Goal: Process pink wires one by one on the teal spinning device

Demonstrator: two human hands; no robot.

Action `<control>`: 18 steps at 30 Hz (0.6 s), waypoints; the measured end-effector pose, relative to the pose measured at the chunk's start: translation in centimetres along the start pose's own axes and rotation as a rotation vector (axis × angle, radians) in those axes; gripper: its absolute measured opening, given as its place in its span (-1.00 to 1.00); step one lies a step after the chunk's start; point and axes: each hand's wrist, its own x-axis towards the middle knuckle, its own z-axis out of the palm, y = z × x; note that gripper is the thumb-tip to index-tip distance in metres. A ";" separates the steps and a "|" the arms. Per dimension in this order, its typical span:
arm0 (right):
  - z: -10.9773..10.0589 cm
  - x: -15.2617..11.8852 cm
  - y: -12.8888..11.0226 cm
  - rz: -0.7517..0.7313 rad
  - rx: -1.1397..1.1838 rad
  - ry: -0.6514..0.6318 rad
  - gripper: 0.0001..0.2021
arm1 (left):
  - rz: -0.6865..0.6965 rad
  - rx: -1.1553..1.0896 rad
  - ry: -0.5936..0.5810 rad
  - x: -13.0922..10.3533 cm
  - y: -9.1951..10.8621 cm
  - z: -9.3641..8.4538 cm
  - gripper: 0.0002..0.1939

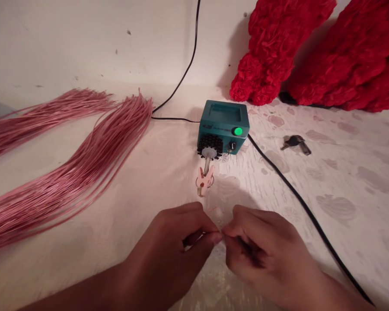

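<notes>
My left hand (178, 246) and my right hand (262, 250) meet at the fingertips near the bottom middle, both closed in a pinch. What they hold is too small to make out; a thin pink strand (211, 210) shows just above them. Beyond my hands stands a small teal machine (225, 113) with a lit green button (237, 131). A black bristly wheel (210, 146) is on its front. From the wheel's shaft hangs a pink clip (205, 179), a short way above my fingertips and apart from them.
Two bundles of long pink strands (94, 151) lie at the left. Bunches of red fabric roses (272, 47) stand at the back right. Keys (296, 143) rest on the patterned cloth, and a black cable (298, 196) runs down the right side.
</notes>
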 end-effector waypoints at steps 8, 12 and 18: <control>-0.1 0.1 0.2 0.038 0.072 -0.005 -0.84 | -0.018 0.010 0.018 -0.1 0.3 -0.2 -0.81; -0.3 0.2 0.3 0.042 0.089 -0.037 -0.84 | 0.003 0.002 0.060 0.0 0.4 -0.1 -0.83; -0.2 0.2 0.3 0.045 0.098 -0.010 -0.84 | 0.021 0.033 0.080 0.0 0.5 0.0 -0.80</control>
